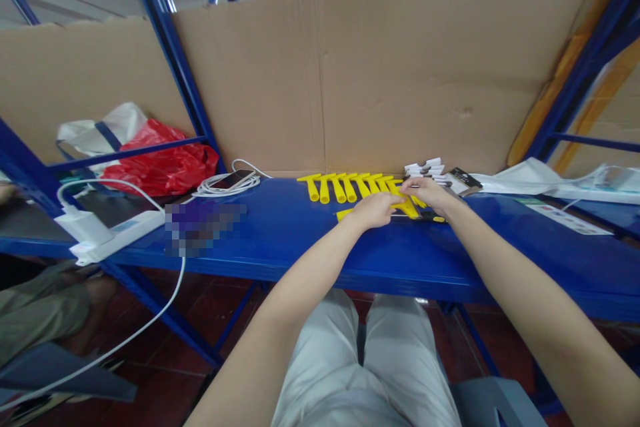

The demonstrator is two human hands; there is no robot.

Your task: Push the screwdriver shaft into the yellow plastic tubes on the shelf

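Several yellow T-shaped plastic pieces (341,188), with tube-like stems, lie in a row on the blue shelf. At the row's right end, my left hand (376,209) has its fingers closed at one yellow T-shaped piece (410,207). My right hand (426,192) reaches in from the other side, fingertips pinched at the upper part of that same piece. Under and beside the hands lies a thin dark tool with a yellow end (433,216), partly hidden. Behind my right hand sit several stacked white pieces (424,169) and a black-and-white card (463,181).
A tall cardboard sheet (400,80) stands behind the blue shelf (280,233). On the left are a red plastic bag (165,157), a coiled white cable (227,183) and a white power strip (125,233). White plastic wrapping (525,177) and a printed strip (565,215) lie right.
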